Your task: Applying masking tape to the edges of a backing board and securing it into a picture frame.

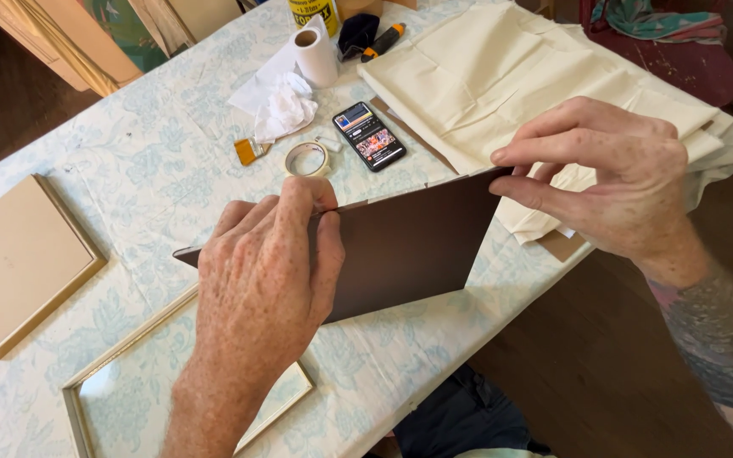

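One flat dark brown rectangular board (405,246) is held tilted above the table covered in a pale blue floral cloth (154,161), near the table's front edge. The left hand (260,284) is closed on the board's upper left edge, fingers curled over the front face and the thumb pressed at the top edge. The right hand (608,182) pinches the board's upper right corner between thumb and forefinger, the other fingers loosely bent above it.

Just below the left hand lies one thin gold-coloured picture frame with glass (112,399). To the far left lies one tan wooden frame backed with cardboard (19,259), well apart from the board. Behind the board, on the cloth, rest one roll of cream masking tape (307,159), one black smartphone with a lit screen (369,136), and one small paintbrush with a brass ferrule (250,151), its handle hidden under one crumpled white tissue (286,102). One white paper roll (314,55) stands upright further back, near one black-and-orange utility knife (383,41). One folded cream fabric sheet (536,85) covers the table's right part, under the right hand.
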